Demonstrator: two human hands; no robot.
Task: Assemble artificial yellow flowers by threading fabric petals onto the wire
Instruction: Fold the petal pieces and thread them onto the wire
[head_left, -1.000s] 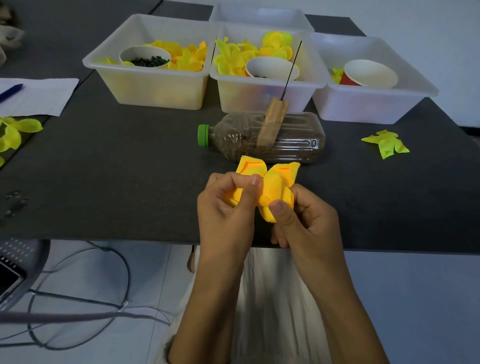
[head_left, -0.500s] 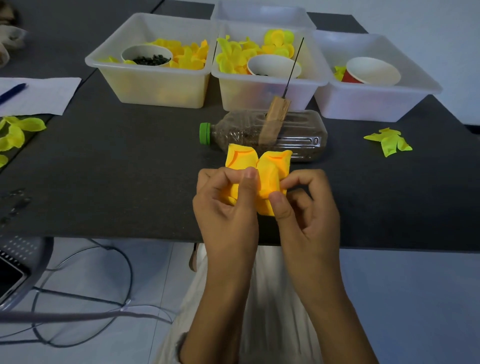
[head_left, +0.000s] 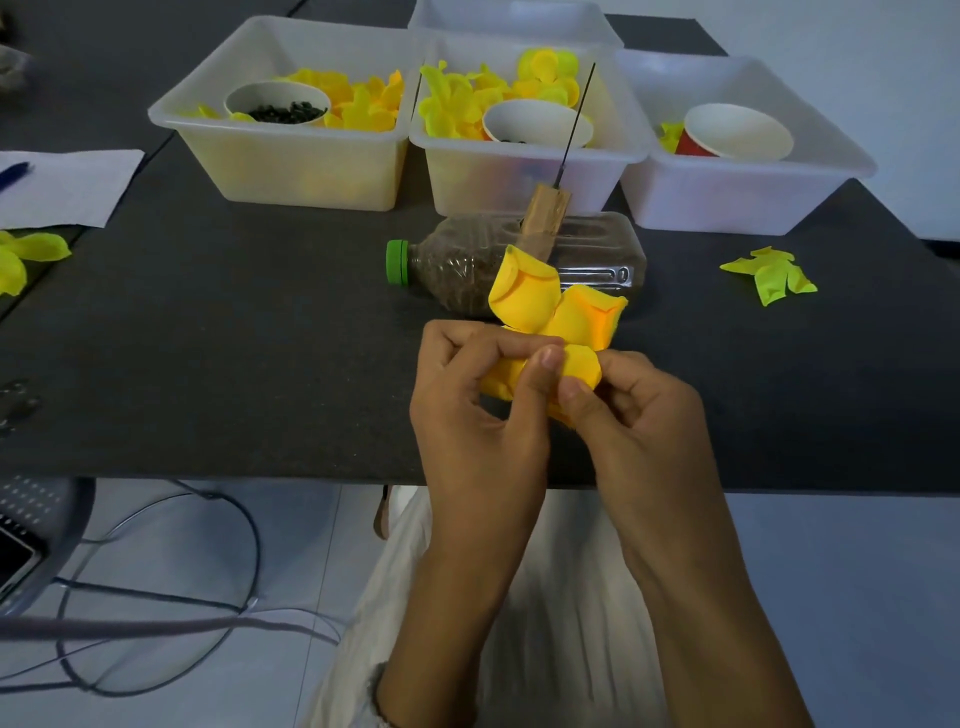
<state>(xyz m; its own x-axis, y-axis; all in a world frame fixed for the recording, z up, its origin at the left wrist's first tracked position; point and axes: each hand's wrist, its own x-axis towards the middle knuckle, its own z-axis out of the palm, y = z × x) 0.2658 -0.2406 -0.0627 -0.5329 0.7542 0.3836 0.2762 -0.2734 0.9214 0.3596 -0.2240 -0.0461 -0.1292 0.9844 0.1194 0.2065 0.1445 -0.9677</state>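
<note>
Both hands are on the bunch of orange-yellow fabric petals (head_left: 556, 322), held just in front of the clear plastic bottle with the green cap (head_left: 467, 265) that lies on its side on the dark grey table (head_left: 260, 312). The left hand (head_left: 478, 415) has its thumb and curled fingers pinching the lower left part of the petals, and the right hand (head_left: 639, 415) pinches the lower right part between thumb and forefinger. Two cupped petals stick up above the fingers, overlapping the bottle in view.

A thin black wire (head_left: 576, 119) stands up at a slant from a brown taped block (head_left: 545, 213) on top of the bottle. Behind the bottle sit three translucent white plastic bins: the left bin (head_left: 291, 161) and middle bin (head_left: 524, 171) hold yellow petals plus a white paper cup each, and the right bin (head_left: 737, 192) holds a red paper cup (head_left: 737, 132). To the bottle's right lies a loose lime-yellow petal piece (head_left: 769, 270).
</note>
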